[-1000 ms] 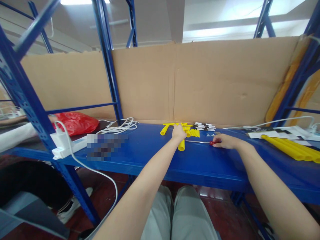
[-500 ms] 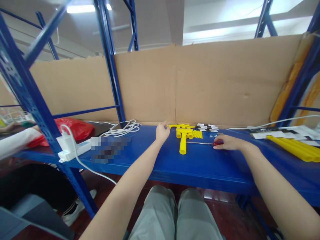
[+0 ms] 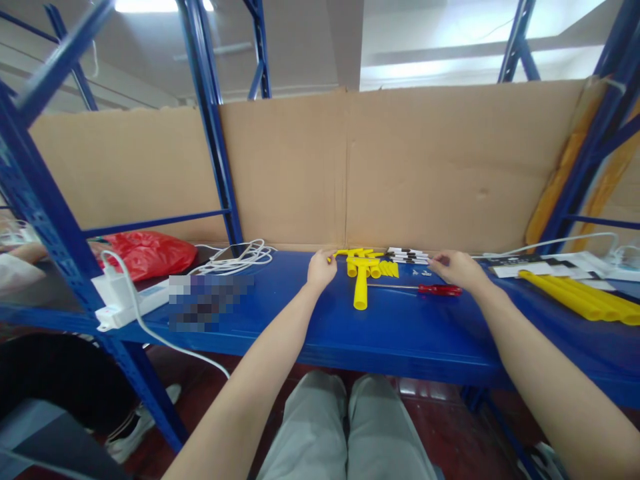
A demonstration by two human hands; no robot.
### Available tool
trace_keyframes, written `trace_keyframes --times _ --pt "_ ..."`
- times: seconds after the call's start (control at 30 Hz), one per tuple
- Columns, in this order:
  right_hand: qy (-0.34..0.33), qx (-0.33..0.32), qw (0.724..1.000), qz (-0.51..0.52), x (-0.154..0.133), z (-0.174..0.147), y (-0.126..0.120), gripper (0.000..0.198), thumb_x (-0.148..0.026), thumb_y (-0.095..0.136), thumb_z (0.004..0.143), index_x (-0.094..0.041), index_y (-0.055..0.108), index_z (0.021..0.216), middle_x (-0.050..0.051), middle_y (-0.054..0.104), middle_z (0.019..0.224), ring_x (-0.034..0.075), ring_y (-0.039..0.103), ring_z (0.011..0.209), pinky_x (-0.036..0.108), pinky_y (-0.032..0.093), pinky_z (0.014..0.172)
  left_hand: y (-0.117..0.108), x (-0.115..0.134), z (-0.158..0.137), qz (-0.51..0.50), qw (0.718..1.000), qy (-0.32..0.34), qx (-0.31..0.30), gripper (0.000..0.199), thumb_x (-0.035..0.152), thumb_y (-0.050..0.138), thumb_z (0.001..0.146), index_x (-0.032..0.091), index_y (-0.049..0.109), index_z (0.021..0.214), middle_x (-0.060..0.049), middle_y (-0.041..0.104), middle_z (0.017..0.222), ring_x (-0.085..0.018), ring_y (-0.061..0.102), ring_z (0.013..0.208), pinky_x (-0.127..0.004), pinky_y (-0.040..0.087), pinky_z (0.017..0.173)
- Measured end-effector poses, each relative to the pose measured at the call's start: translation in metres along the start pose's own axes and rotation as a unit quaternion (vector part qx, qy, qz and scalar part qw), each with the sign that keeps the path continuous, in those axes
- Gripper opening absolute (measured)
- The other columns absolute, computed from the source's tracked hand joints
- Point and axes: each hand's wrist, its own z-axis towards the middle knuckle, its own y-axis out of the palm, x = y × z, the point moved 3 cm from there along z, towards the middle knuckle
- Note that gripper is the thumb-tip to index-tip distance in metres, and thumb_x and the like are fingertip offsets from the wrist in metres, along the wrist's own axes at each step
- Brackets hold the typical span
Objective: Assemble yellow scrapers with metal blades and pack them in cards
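In the head view I see the left hand [image 3: 321,269] by yellow plastic T-shaped tubes [image 3: 361,288] near the back edge of the blue metal shelf [image 3: 415,320], the right hand [image 3: 457,269] beside white-and-black strips [image 3: 409,256]; I can't tell either grip. One T looks joined; straight yellow tubes [image 3: 583,299] lie separate.

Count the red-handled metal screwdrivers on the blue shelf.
1. The red-handled metal screwdriver lies on the blue metal shelf, just below the right hand in the picture, pointing left toward a yellow T-shaped tube. Others may be hidden from view.
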Motion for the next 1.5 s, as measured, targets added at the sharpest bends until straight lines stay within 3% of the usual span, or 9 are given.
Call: trace_keyframes --times 0.1,0.27,0.43,0.57,0.73,0.93,1.1,1.3,1.5 --pt "0.041 0.024 0.996 -0.07 -0.004 0.003 -0.004 0.041 -0.043 0.038 0.089 -0.018 0.069 0.095 0.015 0.073 0.097 0.031 0.067 0.094 0.038 0.047 0.076 0.004 -0.002 0.001 0.012 1.0 0.01 -0.001 0.034 0.012 0.051 0.088 0.018 0.072 0.114 -0.008 0.071 0.107 -0.018 0.065 0.095 -0.024 0.049 0.087" --pt "0.013 -0.03 0.976 -0.216 -0.011 0.019 0.001 0.039 -0.035 0.04 0.091 -0.013 0.068 0.105 0.02 0.071 0.103 0.032 0.064 0.105 0.043 0.044 0.086 0.009 -0.001 0.001 0.019 0.999 0.047 0.005 0.032 0.007 0.053 0.085 0.016 0.074 0.109 -0.008 0.073 0.1 -0.017 0.067 0.09 -0.023 0.051 0.084" --pt "0.112 -0.142 0.966 -0.187 0.016 0.049 0.013 0.045 -0.037 0.046 0.091 -0.006 0.065 0.117 0.027 0.066 0.114 0.034 0.063 0.107 0.041 0.048 0.082 0.009 -0.002 -0.001 0.032 0.998 0.047 0.001 0.032 0.006 0.053 0.085 0.016 0.075 0.106 -0.007 0.073 0.099 -0.017 0.068 0.09 -0.023 0.051 0.085" --pt "0.125 -0.173 0.967 -0.142 0.039 0.07 0.032 0.045 -0.041 0.049 0.089 -0.006 0.068 0.112 0.026 0.067 0.111 0.033 0.064 0.106 0.039 0.048 0.082 0.009 -0.003 0.0 0.022 0.999 0.047 0.004 0.032 0.004 0.053 0.083 0.016 0.075 0.105 -0.007 0.073 0.1 -0.016 0.068 0.092 -0.022 0.05 0.087" --pt "0.146 -0.123 0.978 -0.082 0.044 0.08 0.052 0.059 -0.057 0.049 0.085 -0.007 0.068 0.109 0.027 0.068 0.105 0.036 0.064 0.105 0.042 0.049 0.082 0.012 -0.005 0.002 0.011 0.999 0.046 0.003 0.032 0.005 0.053 0.083 0.017 0.075 0.104 -0.007 0.073 0.099 -0.017 0.068 0.091 -0.024 0.051 0.087" --pt "0.191 -0.098 0.974 -0.073 0.014 0.086 0.056 0.068 -0.066 0.042 0.084 -0.009 0.064 0.116 0.026 0.065 0.113 0.038 0.059 0.113 0.054 0.043 0.093 0.011 0.0 0.001 -0.003 0.999 0.055 0.0 0.03 0.006 0.054 0.085 0.015 0.075 0.103 -0.008 0.073 0.101 -0.017 0.068 0.092 -0.025 0.051 0.089" --pt "0.219 -0.091 0.967 -0.092 -0.001 0.097 0.059 0.053 -0.053 0.051 0.084 -0.011 0.065 0.114 0.025 0.065 0.114 0.038 0.059 0.113 0.06 0.038 0.096 0.005 0.007 -0.002 -0.003 0.998 0.065 -0.004 0.031 0.005 0.054 0.085 0.015 0.074 0.105 -0.009 0.073 0.102 -0.017 0.068 0.094 -0.025 0.05 0.09" --pt "0.277 -0.087 0.954 -0.077 0.0 0.099 0.069 0.055 -0.046 0.056 0.08 -0.007 0.061 0.119 0.027 0.063 0.114 0.038 0.057 0.114 0.059 0.036 0.097 0.001 0.01 -0.005 0.003 0.998 0.067 -0.006 0.033 0.004 0.054 0.084 0.017 0.074 0.106 -0.008 0.073 0.104 -0.017 0.067 0.096 -0.026 0.05 0.09" --pt "0.248 -0.005 0.966 -0.066 0.002 0.099 0.064 0.044 -0.032 0.054 0.08 -0.006 0.06 0.115 0.025 0.064 0.108 0.034 0.059 0.107 0.053 0.037 0.094 0.001 0.007 -0.004 0.002 0.998 0.068 0.003 0.031 0.006 0.053 0.085 0.017 0.075 0.105 -0.007 0.073 0.104 -0.017 0.068 0.093 -0.026 0.051 0.089"
